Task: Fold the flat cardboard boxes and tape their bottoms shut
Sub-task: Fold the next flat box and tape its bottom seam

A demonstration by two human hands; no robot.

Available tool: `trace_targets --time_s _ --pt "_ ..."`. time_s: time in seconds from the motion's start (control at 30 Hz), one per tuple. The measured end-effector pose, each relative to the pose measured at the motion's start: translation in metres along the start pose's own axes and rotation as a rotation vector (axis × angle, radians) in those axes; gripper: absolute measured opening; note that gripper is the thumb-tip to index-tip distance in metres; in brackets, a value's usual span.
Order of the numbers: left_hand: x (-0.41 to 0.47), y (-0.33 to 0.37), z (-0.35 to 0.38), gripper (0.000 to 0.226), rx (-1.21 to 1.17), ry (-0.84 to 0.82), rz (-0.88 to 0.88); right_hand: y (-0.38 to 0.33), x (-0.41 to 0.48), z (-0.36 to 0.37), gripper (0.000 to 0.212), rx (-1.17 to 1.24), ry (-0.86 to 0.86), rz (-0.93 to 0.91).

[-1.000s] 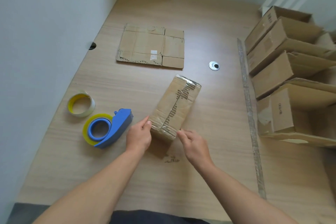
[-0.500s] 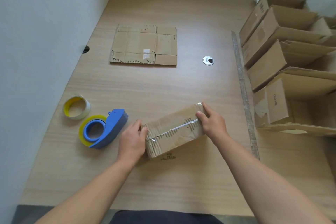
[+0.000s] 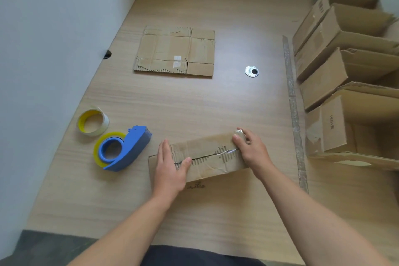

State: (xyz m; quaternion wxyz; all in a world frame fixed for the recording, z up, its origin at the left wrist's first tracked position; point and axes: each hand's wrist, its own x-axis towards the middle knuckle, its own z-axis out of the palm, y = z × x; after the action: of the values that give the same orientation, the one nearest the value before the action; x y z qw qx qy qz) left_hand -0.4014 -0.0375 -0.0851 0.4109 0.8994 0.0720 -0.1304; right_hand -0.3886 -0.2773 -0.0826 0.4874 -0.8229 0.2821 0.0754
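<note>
A small folded cardboard box (image 3: 207, 157) lies on the wooden table (image 3: 194, 103) with its taped seam facing up, running left to right. My left hand (image 3: 170, 166) lies flat on the box's left end, fingers straight, pressing the tape. My right hand (image 3: 248, 149) rests over the right end, fingers bent over the far corner. A flat unfolded box (image 3: 174, 51) lies farther back. A blue tape dispenser (image 3: 123, 149) with a yellow-rimmed roll sits left of the box, beside a loose tape roll (image 3: 93, 122).
Several folded open boxes (image 3: 345, 75) are stacked along the right edge. A long strip of used tape (image 3: 293, 110) runs along the table in front of them. A round cable grommet (image 3: 251, 71) sits mid-table. A white wall borders the left side.
The box has turned from pointing away from me to lying crosswise. My left hand moved from its end onto the top; my right hand went to the right end.
</note>
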Motion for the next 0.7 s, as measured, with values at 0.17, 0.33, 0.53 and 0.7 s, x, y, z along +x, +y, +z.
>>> trace_targets --time_s 0.17,0.33,0.53,0.7 --pt "0.000 0.000 -0.004 0.082 0.000 0.024 -0.005 0.002 0.002 0.010 0.041 -0.125 0.078 -0.015" --pt "0.000 -0.002 -0.011 0.070 -0.042 0.062 -0.055 -0.002 -0.004 0.007 0.060 -0.248 0.058 -0.026" --pt "-0.013 0.000 0.000 0.098 -0.063 0.109 -0.130 -0.004 -0.037 0.023 0.123 -0.451 -0.060 -0.055" --pt "-0.010 -0.009 -0.004 0.079 0.000 0.100 -0.116 0.004 -0.027 0.016 0.097 -0.319 -0.021 -0.118"
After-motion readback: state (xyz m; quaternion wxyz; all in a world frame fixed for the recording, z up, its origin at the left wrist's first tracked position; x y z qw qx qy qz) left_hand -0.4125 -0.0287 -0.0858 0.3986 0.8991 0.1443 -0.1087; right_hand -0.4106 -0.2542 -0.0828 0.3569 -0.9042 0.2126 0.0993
